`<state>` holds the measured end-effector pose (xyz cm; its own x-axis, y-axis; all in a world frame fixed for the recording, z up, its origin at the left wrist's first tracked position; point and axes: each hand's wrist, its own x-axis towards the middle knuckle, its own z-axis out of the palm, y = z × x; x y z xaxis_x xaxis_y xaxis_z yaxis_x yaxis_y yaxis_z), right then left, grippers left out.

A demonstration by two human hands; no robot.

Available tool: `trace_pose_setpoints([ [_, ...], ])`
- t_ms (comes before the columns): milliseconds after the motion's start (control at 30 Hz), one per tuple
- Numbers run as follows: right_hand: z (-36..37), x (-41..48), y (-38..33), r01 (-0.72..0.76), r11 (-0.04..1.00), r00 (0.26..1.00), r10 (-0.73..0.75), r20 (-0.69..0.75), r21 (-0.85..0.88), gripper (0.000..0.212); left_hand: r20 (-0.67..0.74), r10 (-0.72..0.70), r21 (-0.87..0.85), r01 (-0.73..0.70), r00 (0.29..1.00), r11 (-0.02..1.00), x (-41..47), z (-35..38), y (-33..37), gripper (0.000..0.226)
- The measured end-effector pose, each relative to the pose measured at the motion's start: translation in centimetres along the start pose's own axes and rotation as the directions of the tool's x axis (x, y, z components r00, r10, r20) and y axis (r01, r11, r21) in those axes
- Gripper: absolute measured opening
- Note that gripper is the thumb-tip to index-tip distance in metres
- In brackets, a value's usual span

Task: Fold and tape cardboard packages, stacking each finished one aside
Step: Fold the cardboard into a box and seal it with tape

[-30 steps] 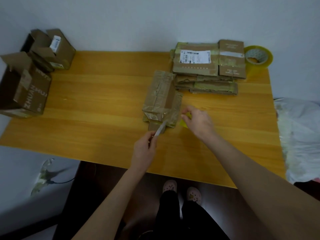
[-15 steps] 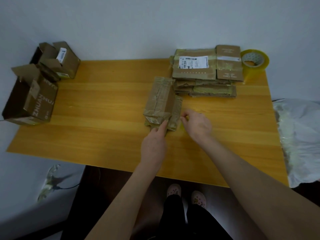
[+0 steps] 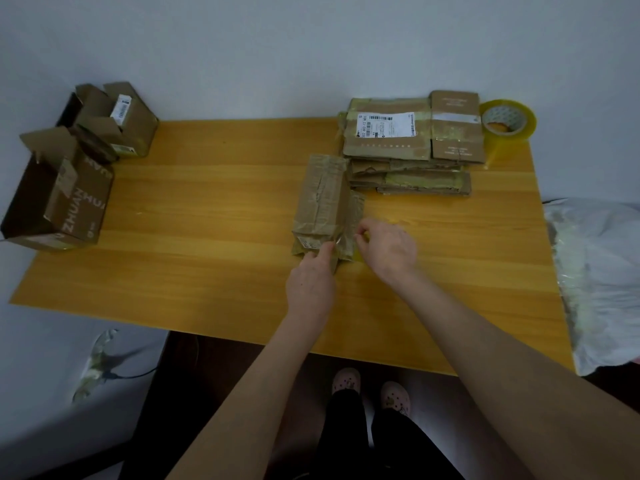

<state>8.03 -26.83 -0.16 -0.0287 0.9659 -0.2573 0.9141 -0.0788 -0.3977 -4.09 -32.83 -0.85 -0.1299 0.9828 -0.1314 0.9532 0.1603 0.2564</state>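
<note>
The left hand (image 3: pixel 311 278) reached to the near end of the flattened package (image 3: pixel 322 202), its fingertips on the cardboard. Whether they pressed it down or pinched something could not be told, as a small glint sat blurred just past them. The right hand (image 3: pixel 389 249) had its fingers curled, thumb and forefinger pinched at the package's near right corner, apparently on a yellowish strip of tape (image 3: pixel 357 258).

The package lay mid-table (image 3: pixel 207 209), lengthwise away from the person. Just beyond it to the right sat the stack of finished packages (image 3: pixel 391 147), with the roll of tape (image 3: pixel 507 121) beside that. Two open boxes (image 3: pixel 62 202) stood at the far left, well apart.

The likely trouble was the tape. A loose strip could fold onto itself or go down wrinkled. With only the near end held, the folded flap might spring up or the package slide as the strip was pulled tight.
</note>
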Motion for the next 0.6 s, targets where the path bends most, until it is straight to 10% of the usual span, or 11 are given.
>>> trace_pose_setpoints([
  [600, 0.3, 0.8, 1.8, -0.06, 0.976, 0.998, 0.066, -0.022, 0.209, 0.015, 0.309, 0.09, 0.08, -0.12, 0.947, 0.99, 1.3, 5.6, -4.4, 0.054],
])
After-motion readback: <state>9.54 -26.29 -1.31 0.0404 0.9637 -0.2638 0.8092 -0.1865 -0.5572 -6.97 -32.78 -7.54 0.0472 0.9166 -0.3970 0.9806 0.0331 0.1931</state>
